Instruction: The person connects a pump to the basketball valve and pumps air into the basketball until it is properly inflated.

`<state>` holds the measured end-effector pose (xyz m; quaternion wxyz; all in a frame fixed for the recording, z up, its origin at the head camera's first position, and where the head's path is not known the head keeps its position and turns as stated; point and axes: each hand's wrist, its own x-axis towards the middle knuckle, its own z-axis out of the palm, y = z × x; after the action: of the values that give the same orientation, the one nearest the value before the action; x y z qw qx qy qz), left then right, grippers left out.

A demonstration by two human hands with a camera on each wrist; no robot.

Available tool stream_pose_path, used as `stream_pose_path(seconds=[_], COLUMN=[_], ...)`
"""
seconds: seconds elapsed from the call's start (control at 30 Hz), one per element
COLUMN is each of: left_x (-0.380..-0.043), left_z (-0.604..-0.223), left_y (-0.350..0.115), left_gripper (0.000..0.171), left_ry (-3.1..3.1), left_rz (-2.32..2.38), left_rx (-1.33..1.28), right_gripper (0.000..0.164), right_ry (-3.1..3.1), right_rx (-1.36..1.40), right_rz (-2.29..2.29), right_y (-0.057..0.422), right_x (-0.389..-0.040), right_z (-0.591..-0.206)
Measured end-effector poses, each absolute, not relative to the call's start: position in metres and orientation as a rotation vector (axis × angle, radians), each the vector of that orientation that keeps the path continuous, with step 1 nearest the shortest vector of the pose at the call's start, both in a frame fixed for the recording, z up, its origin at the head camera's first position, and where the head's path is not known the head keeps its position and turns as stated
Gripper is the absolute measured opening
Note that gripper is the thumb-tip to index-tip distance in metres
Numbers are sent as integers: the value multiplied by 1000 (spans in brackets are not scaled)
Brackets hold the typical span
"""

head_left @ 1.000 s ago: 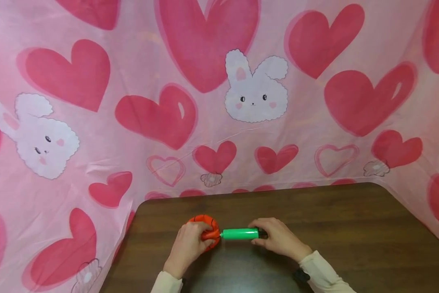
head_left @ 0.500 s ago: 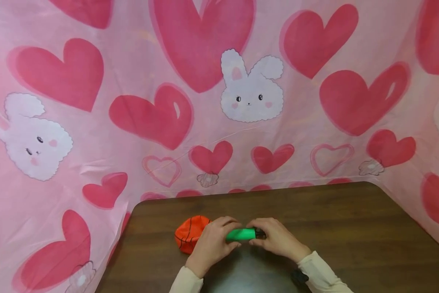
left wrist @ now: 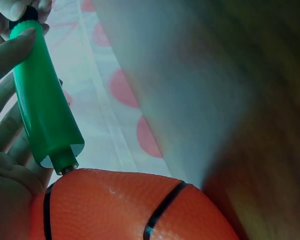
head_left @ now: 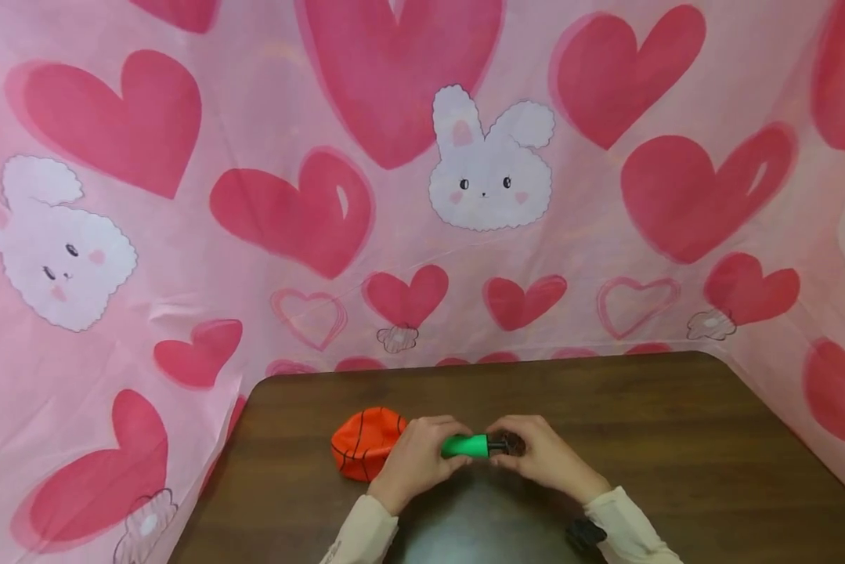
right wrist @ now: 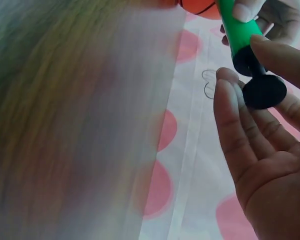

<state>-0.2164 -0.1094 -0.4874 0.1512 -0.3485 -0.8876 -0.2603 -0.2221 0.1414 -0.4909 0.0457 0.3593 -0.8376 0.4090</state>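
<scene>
Since a second ago, the left hand [head_left: 420, 460] has shifted rightward from the orange ball [head_left: 364, 444] onto the green pump [head_left: 467, 446]. The ball, misshapen, lies against the pump's left end. The left hand's fingers wrap round the pump; at the pump's right end, the right hand [head_left: 554, 464] grasps the black plunger [right wrist: 264, 92], thumb and fingers curled.

Green pump [head_left: 466, 446]: cylindrical, crosswise, barrel in left hand [head_left: 422, 460]; black plunger [right wrist: 264, 92] partly extended, its disc within right hand [head_left: 547, 460]. Orange ball [head_left: 364, 445]: black-lined, slack, misshapen, left of grip, meeting pump's tip.
</scene>
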Motion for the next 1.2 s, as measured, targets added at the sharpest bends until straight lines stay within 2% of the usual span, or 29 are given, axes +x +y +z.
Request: stream_pose_path(seconds=[0.3, 1.2], left_x=[-214, -219], left_z=[-486, -488], left_y=[-111, -115], left_gripper=[32, 33], left_ry=[-2589, -2593], left_rz=[-756, -836], left_rx=[-965, -1011], right_gripper=[25, 22], right_ry=[-2565, -2496], right_rx=[1057, 1147], right_rz=[1379, 1401], right_y=[152, 163], right_x=[-220, -226], right_z=[-487, -483])
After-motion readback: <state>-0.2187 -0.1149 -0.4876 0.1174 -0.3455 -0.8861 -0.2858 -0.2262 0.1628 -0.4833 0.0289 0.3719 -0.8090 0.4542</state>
